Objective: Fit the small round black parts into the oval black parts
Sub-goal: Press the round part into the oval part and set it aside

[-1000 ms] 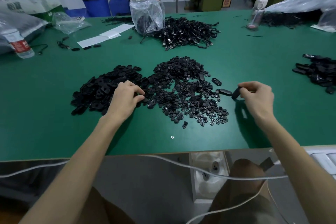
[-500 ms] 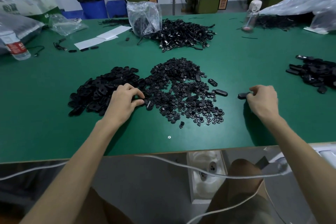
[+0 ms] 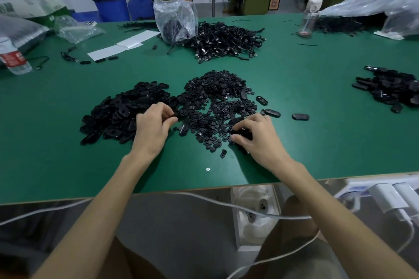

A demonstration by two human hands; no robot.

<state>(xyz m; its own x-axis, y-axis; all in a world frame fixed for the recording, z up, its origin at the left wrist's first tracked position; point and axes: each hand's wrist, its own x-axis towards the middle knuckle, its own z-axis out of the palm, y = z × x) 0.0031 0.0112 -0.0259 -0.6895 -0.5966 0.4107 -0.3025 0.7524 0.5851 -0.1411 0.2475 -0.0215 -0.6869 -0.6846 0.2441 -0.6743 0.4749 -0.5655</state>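
Observation:
A heap of oval black parts (image 3: pixel 118 115) lies left of centre on the green table (image 3: pixel 317 142). Touching its right side is a heap of small round black parts (image 3: pixel 215 97). My left hand (image 3: pixel 152 129) sits at the right edge of the oval heap, thumb and fingers curled and pinching an oval part there. My right hand (image 3: pixel 258 138) is on the near right of the round heap, its fingers curled down and pinching round parts. A lone oval part (image 3: pixel 300 116) lies right of that hand, and two more oval parts (image 3: pixel 272 113) lie nearer the heap.
Another pile of black parts (image 3: pixel 390 88) sits at the far right. A tangle of black cables (image 3: pixel 222 41) and a plastic bag (image 3: pixel 175 20) lie behind the heaps. Bottles stand at the far left (image 3: pixel 13 59) and back right (image 3: pixel 309 18). A white cable (image 3: pixel 226 206) hangs below the table's near edge.
My right hand set an oval part down on the table at the right, then moved left onto the round heap. My left hand stayed at the oval heap's edge.

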